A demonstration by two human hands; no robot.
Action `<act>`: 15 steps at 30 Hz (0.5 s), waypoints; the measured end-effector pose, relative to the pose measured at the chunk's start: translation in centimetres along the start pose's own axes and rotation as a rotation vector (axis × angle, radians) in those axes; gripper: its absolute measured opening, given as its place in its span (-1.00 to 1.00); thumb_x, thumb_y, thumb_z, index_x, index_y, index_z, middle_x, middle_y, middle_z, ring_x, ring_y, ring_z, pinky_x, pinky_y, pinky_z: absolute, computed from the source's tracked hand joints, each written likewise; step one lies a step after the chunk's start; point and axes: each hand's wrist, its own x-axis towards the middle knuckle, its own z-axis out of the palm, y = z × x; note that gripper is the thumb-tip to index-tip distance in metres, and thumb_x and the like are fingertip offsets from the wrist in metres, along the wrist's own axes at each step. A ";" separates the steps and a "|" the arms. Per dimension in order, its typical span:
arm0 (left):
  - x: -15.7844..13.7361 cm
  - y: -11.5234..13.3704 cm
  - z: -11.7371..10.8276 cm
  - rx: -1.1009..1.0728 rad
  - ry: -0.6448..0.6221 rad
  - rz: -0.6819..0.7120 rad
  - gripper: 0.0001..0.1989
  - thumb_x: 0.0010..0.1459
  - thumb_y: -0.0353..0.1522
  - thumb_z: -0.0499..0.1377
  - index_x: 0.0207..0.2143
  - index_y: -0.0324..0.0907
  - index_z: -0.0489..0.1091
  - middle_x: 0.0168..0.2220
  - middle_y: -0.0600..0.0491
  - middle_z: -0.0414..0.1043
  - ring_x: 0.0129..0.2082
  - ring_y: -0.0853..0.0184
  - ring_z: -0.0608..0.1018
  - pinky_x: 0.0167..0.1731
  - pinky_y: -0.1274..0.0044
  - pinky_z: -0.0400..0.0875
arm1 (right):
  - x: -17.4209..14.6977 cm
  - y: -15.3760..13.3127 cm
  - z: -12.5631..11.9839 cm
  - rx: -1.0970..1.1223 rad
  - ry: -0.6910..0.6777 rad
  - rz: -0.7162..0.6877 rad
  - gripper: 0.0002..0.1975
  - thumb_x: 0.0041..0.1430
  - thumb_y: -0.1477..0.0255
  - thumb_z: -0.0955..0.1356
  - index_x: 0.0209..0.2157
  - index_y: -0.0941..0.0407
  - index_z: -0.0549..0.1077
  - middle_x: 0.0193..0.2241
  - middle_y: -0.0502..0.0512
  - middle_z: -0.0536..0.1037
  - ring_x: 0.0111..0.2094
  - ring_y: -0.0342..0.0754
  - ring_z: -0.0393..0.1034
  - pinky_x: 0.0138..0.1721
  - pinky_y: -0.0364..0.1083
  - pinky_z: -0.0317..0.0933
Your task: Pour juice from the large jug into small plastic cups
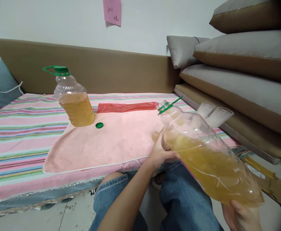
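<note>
A large clear plastic bottle (210,166) of yellow liquid is held tilted, its uncapped neck to the upper left and a green ring around it. My left hand (160,150) grips it from below near the shoulder. Under the bottom end, my right hand (241,215) supports it with fingers curled. Behind the neck and my left fingers, a small clear cup (155,134) with yellowish content is mostly hidden. A green cap (99,125) lies on the pink towel (102,147). To the left stands a capped second bottle (76,107) of amber liquid, with a green handle.
A flat red plastic bag (127,107) lies along the towel's far edge. Two stacks of clear cups (218,117) rest at the right, beside piled cushions (241,80). A brown backboard (106,70) bounds the far side. A cardboard box (272,186) is at the lower right.
</note>
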 end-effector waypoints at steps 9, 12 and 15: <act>-3.8 5.5 -0.3 0.112 0.041 0.183 0.21 -0.47 -0.12 0.54 0.29 0.07 0.11 0.35 -0.06 0.11 0.35 0.06 0.18 0.27 0.34 0.14 | -3.6 2.3 5.6 0.285 -0.097 0.236 -0.02 -0.36 0.19 0.66 0.18 -0.11 0.35 0.08 0.07 0.42 0.00 0.15 0.39 -0.06 0.12 0.42; -5.5 6.7 -1.5 0.129 0.120 0.131 0.24 -0.51 -0.12 0.55 0.29 0.06 0.12 0.19 -0.11 0.35 0.21 -0.04 0.38 0.16 0.24 0.30 | -4.9 2.5 8.3 0.307 -0.216 0.258 0.03 -0.31 0.23 0.65 0.25 -0.14 0.26 0.18 0.09 0.32 0.11 0.21 0.31 -0.03 0.17 0.41; -7.1 8.1 -3.1 0.161 0.241 0.150 0.18 -0.52 -0.12 0.55 0.25 0.00 0.20 0.03 -0.11 0.51 0.06 -0.06 0.51 0.06 0.22 0.41 | -5.8 2.6 11.4 0.313 -0.362 0.260 0.04 -0.29 0.22 0.65 0.26 -0.17 0.23 0.20 0.09 0.30 0.18 0.23 0.23 0.03 0.21 0.37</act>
